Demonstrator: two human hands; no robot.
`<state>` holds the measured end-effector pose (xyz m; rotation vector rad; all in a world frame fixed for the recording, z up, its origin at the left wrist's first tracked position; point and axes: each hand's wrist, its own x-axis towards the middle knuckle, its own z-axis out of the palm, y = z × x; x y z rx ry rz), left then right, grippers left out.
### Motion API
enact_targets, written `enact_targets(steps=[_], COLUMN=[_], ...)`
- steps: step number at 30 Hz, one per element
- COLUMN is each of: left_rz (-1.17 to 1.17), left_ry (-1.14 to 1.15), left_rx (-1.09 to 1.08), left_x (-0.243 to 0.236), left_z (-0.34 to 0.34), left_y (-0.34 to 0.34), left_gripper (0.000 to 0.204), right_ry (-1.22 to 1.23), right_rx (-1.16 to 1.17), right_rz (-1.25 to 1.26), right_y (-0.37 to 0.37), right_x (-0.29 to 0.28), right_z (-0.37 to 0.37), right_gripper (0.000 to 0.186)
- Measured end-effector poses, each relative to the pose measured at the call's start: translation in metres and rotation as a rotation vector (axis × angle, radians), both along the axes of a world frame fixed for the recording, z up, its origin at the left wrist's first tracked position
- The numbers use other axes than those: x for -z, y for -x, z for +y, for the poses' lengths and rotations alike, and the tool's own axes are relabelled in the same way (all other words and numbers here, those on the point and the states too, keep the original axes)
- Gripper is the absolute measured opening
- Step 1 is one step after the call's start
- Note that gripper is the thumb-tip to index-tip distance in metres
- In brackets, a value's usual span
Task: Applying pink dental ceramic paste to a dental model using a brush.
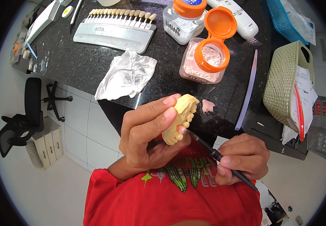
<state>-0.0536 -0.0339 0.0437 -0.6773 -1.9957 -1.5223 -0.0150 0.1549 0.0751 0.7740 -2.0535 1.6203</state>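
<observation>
My left hand (148, 132) grips a yellow plaster dental model (184, 111), tilted so its row of teeth faces right. An orange-pink patch sits on the model near its lower end, beside a fingertip. Between the fingers and thumb of my right hand (244, 158) is a thin black-handled brush (223, 160), its tip at or very near that patch; whether it touches I cannot tell. Just right of the model, a small pink piece (208, 106) lies on the black countertop (163, 83). Beyond it stands a jar of pink powder (198, 64) with its orange flip lid raised.
A crumpled white tissue (127, 75) lies at the counter's front edge, below a tooth shade guide (116, 35). A second orange-lidded jar (183, 24) holds white powder. To the right are a translucent strip (247, 90), a woven basket with papers (283, 83) and a blue basket (283, 20).
</observation>
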Motion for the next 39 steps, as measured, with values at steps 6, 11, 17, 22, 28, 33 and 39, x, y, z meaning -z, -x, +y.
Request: enact_targets(steps=[6,11,17,22,28,33,39], left_rz=[0.007,0.012,0.008,0.008,-0.004,0.013,0.027], left_ry=[0.014,0.007,-0.002,0.006,-0.002,0.012,0.004], left_rx=[0.0,-0.001,0.016,0.007,0.007,-0.002,0.003], left_x=[-0.0004,0.0004,-0.0003,-0.0006,-0.0007,0.0004,0.0019], left_z=[-0.001,0.0002,-0.0007,-0.0003,0.0006,0.0009,0.0013], left_y=[-0.0001,-0.0005,-0.0003,-0.0004,-0.0013,-0.001,0.0], left_gripper=[0.043,0.042,0.043,0.043,0.047,0.048,0.045], right_ry=[0.001,-0.022,-0.026,-0.031,-0.026,-0.033,-0.043], right_rx=[0.005,-0.012,-0.011,-0.007,-0.012,-0.009,-0.021], right_rz=[0.015,0.013,0.025,0.034,0.028,0.038,0.012], right_y=[-0.0004,0.0006,0.0014,0.0016,0.0015,0.0021,0.0013], right_x=[0.0002,-0.0004,-0.0013,-0.0005,-0.0004,0.0006,-0.001], right_z=[-0.0001,-0.0002,0.0004,0.0007,0.0007,0.0008,0.0034], right_gripper=[0.02,0.02,0.021,0.02,0.019,0.02,0.023])
